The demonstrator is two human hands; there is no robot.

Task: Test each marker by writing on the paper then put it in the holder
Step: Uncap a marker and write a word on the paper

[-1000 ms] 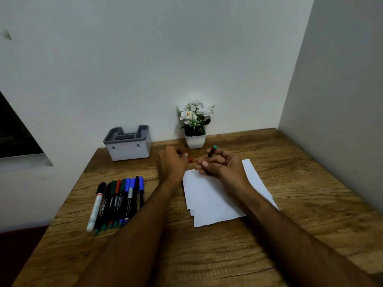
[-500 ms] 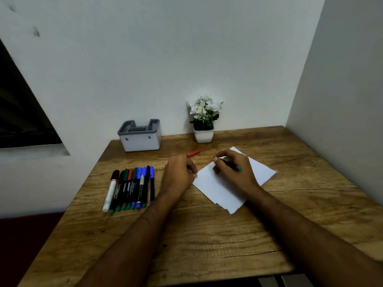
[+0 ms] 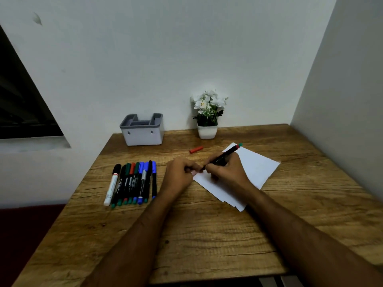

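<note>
My right hand (image 3: 226, 172) grips a black marker (image 3: 224, 155) with a red and green rear end, its tip down at the left corner of the white paper stack (image 3: 255, 168). My left hand (image 3: 179, 175) rests curled on the table with its fingertips on that same paper corner. A red cap (image 3: 196, 149) lies loose on the wood behind my hands. A row of several markers (image 3: 132, 182) lies side by side to the left. The grey and white holder (image 3: 143, 131) stands at the back against the wall; nothing shows above its rim.
A small white pot of white flowers (image 3: 208, 117) stands at the back, right of the holder. The wooden table (image 3: 207, 235) is hemmed by a wall behind and another on the right. Its left edge drops to a dark red floor.
The right hand has turned the marker from pointing up to tip-down on the paper. The red cap now lies on the table. The left hand has come to the paper's corner.
</note>
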